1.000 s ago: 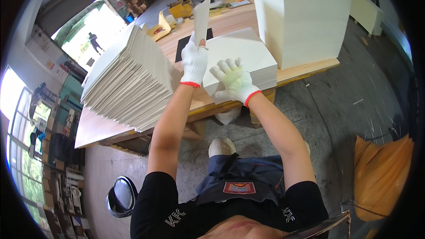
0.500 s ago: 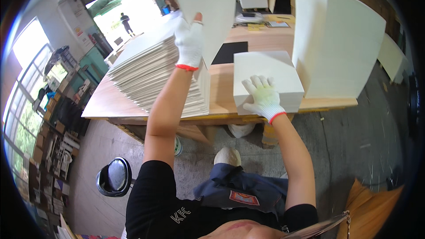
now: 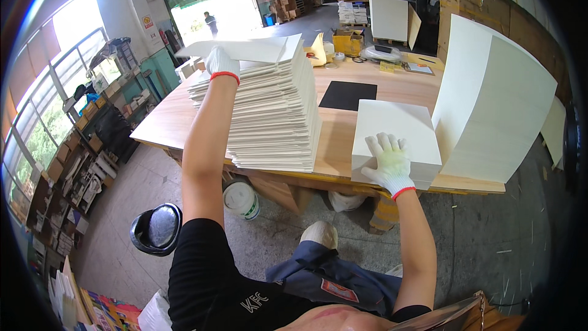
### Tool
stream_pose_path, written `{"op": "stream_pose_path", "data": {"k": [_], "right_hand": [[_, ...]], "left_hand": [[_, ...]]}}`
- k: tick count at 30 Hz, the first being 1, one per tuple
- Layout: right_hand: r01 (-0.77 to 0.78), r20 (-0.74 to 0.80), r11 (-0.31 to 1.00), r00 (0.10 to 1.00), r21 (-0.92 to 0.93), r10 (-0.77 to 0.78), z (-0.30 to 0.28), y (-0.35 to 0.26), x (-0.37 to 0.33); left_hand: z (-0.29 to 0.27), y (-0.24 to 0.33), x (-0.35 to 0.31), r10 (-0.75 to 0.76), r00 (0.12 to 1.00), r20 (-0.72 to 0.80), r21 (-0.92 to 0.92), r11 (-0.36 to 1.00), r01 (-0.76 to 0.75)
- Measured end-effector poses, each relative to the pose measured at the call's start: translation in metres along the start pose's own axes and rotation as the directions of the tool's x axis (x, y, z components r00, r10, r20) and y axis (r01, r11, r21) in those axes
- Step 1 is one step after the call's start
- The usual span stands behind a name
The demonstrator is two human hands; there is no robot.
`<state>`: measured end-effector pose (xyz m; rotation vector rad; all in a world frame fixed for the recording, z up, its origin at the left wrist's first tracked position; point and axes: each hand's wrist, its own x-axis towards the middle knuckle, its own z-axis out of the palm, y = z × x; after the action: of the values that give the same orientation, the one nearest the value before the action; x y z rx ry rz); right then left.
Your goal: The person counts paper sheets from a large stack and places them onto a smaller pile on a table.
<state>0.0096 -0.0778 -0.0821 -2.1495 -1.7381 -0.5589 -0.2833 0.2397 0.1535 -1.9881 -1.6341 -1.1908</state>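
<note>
Left hand [image 3: 222,63] grasps a white sheet [image 3: 260,49] over the tall stack [image 3: 272,119], right hand [image 3: 389,162] rests spread, gripping nothing, on the short stack [image 3: 395,117]; lowering level, edges square, looks best!

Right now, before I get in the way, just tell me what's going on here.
A person stands at a wooden table. The left hand is at the near edge of a white sheet over the uneven layered stack; its fingers are partly hidden. The right hand lies spread on the lower, neat white stack. A black mat lies behind and between the two stacks, and a tall, curved white stack stands at the right.
</note>
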Motion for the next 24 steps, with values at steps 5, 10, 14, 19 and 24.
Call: {"op": "stream_pose_path", "data": {"k": [5, 10, 14, 19, 24], "right_hand": [[0.005, -0.008, 1.000, 1.000, -0.016, -0.005, 0.000, 0.002, -0.003], [0.114, -0.156, 0.990, 0.983, 0.089, -0.099, -0.004, -0.005, 0.000], [0.023, -0.308, 0.943, 0.948, 0.332, 0.086, 0.007, 0.041, -0.019], [-0.540, -0.296, 0.840, 0.796, 0.048, 0.528, -0.022, 0.098, -0.055], [-0.670, 0.058, 0.734, 0.742, 0.113, 0.668, -0.044, 0.112, -0.070]], "left_hand": [[-0.013, -0.006, -0.024, -0.031, 0.992, 0.122, -0.151, 0.987, 0.049], [0.029, -0.089, 0.011, -0.315, 0.937, 0.152, -0.969, 0.142, 0.205], [-0.032, -0.036, -0.062, -0.509, 0.850, 0.136, -0.911, -0.401, -0.094], [-0.033, 0.053, -0.164, 0.008, 0.967, -0.254, -0.945, -0.217, -0.246], [0.029, 0.161, -0.247, 0.773, 0.618, 0.143, -0.965, 0.247, -0.086]]}}
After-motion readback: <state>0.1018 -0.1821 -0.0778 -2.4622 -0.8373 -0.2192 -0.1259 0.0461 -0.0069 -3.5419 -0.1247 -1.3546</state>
